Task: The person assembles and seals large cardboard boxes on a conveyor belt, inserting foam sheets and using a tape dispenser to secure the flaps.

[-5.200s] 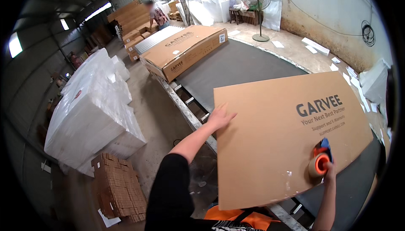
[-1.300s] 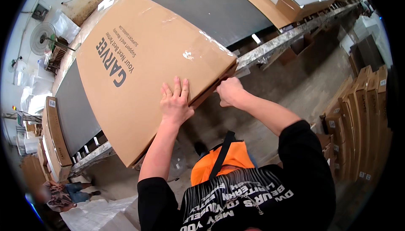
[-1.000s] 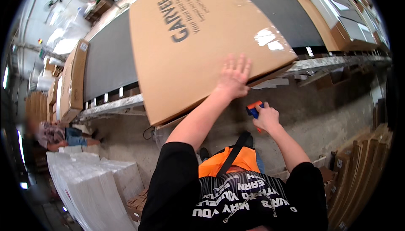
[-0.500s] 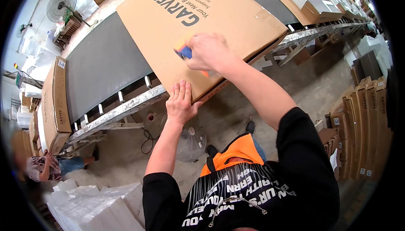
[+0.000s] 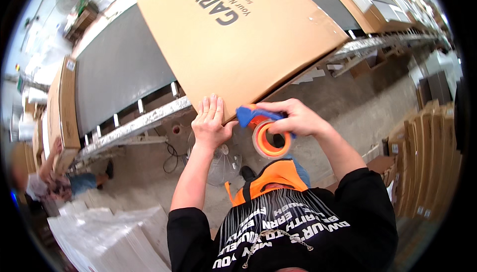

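Note:
A large flat cardboard box (image 5: pixel 238 38) lies across the conveyor, its near corner reaching past the rail toward me. My left hand (image 5: pixel 211 123) rests on that corner, fingers flat on the top and thumb by the edge. Just right of it, my right hand (image 5: pixel 295 118) grips a blue and orange tape dispenser (image 5: pixel 253 115). The dispenser's blue head is close to the box's near side, and its tape roll (image 5: pixel 272 142) with an orange core hangs below. Whether the tape touches the cardboard I cannot tell.
The dark conveyor belt (image 5: pixel 121 73) runs left to another carton (image 5: pixel 63 105), where a person (image 5: pixel 47 180) stands. White foam sheets (image 5: pixel 109 237) are stacked at the lower left. A floor fan (image 5: pixel 222 165) stands beneath my left arm. Flat cartons (image 5: pixel 422 157) lean at right.
My right hand has come down from the box top, toward me, carrying the tape dispenser to the near edge. My left hand keeps its place on the corner.

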`<act>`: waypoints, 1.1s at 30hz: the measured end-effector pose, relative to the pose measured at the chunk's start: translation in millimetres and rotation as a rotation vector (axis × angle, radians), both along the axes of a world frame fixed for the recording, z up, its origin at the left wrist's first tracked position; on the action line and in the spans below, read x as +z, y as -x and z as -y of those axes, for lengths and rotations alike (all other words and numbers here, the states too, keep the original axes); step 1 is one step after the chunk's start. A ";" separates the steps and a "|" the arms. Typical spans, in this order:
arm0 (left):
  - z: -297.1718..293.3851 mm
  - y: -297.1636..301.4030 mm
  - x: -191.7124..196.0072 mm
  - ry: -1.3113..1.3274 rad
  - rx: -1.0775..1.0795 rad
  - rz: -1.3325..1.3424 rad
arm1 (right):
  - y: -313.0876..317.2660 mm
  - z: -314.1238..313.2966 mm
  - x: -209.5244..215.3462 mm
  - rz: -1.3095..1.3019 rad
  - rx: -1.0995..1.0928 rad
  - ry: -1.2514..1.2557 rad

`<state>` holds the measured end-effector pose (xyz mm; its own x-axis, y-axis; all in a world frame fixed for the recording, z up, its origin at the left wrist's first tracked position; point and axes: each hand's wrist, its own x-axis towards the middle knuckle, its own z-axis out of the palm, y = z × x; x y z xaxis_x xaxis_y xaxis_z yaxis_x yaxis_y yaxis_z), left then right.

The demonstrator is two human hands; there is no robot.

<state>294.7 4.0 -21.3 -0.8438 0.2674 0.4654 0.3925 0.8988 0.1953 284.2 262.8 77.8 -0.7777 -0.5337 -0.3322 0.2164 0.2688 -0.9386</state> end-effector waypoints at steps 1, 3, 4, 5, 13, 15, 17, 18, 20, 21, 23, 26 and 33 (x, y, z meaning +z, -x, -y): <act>-0.1 0.5 -0.6 0.002 0.034 0.002 | 5.9 -6.9 -2.2 0.070 -0.070 0.258; -0.2 0.1 -0.3 -0.035 0.011 -0.006 | 15.2 -25.0 11.6 0.353 -0.056 0.351; 0.5 -0.7 -1.1 -0.061 0.016 0.003 | 16.6 -27.0 14.1 0.421 -0.087 0.392; 3.8 -1.8 1.8 -0.053 0.036 0.000 | 15.6 -22.2 18.3 0.393 -0.134 0.433; 6.3 -6.5 3.0 -0.107 0.065 0.023 | 30.9 -12.5 21.0 0.459 -0.246 0.546; 6.9 -7.2 8.6 -0.130 0.062 0.034 | 31.7 -8.0 20.0 0.248 -0.270 0.472; 7.7 -7.7 17.7 -0.167 0.043 0.066 | 32.0 2.0 30.4 0.190 -0.250 0.383; 9.4 -7.9 19.6 -0.174 0.044 0.056 | 28.8 8.2 36.2 0.200 -0.234 0.374; 11.4 -9.5 23.8 -0.687 0.077 0.243 | 19.1 19.6 44.7 0.179 -0.197 0.353; 9.4 -12.5 25.7 -0.691 0.075 0.239 | 11.7 24.2 44.7 0.153 -0.179 0.344; -1.6 -22.6 33.9 -1.355 -0.011 0.259 | 3.2 29.9 42.2 0.066 -0.166 0.334; -12.3 -38.9 58.3 -1.202 -0.168 0.102 | -11.8 37.7 52.1 0.063 -0.170 0.384; -34.1 -55.0 67.8 -1.502 -0.258 0.005 | -32.4 36.3 44.3 0.317 -0.096 0.519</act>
